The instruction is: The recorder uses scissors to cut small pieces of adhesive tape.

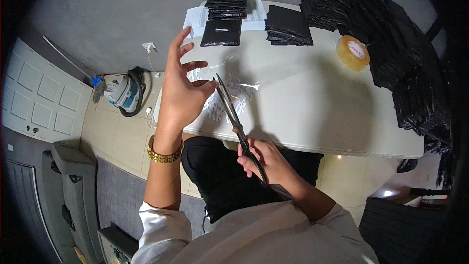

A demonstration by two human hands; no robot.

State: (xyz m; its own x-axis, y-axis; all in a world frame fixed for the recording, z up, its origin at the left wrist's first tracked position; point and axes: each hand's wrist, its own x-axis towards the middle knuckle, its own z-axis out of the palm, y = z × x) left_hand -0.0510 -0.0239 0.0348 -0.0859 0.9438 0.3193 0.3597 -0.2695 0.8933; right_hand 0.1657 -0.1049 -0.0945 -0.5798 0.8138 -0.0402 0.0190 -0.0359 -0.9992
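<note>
My right hand point(265, 161) grips the black handles of a pair of scissors point(234, 117). The blades point up and away, their tips slightly apart. My left hand point(187, 91), with a gold-coloured watch point(165, 150) on the wrist, is raised over the left part of the table. Its thumb and index finger come together right by the scissor tips; whether something small is pinched there is too unclear to tell. The other fingers are spread. Beneath the blades, a heap of small white paper strips point(234, 101) lies on the white table point(293, 95), partly hidden by my left hand.
Black packages are stacked point(227, 2) on printed sheets point(255, 14), with another labelled package point(221, 33) in front. A shorter black stack point(288, 25) stands right of them. A tape roll point(353, 53) lies beside large piles of black bags point(399, 51). A vacuum cleaner point(126, 91) stands on the floor.
</note>
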